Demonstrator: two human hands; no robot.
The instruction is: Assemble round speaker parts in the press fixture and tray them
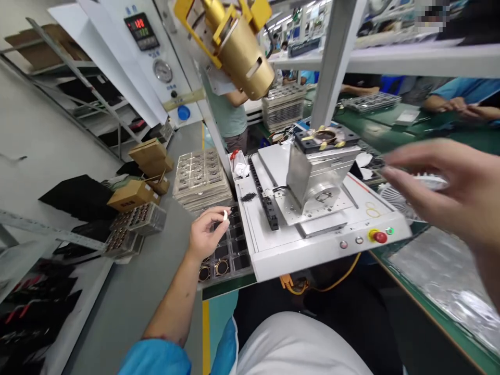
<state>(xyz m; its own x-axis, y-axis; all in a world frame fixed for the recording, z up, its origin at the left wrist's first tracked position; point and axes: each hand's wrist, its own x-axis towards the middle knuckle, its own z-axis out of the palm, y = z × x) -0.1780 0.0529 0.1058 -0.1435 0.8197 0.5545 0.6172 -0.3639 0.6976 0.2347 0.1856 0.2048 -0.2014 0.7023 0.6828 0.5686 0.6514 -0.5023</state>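
My left hand (207, 233) is closed in a pinch above a compartment tray (237, 263) left of the machine. A small white piece (225, 215) shows at its fingertips; its exact kind is unclear. Round gold-rimmed watch case parts (222, 267) sit in the tray's near compartments. On the right, my right hand (441, 190) is raised and blurred, thumb and fingers curved and slightly apart, with nothing visible between them. It partly covers a white fan (402, 200). A black fixture (326, 138) with a ring-shaped seat tops the metal block on the press.
A gold press head (248, 60) hangs above the machine bed (269, 250). A red stop button (380, 237) is on its front edge. Stacked trays (203, 179) stand behind my left hand. Clear plastic trays (441, 276) lie right. Co-workers sit across the green bench.
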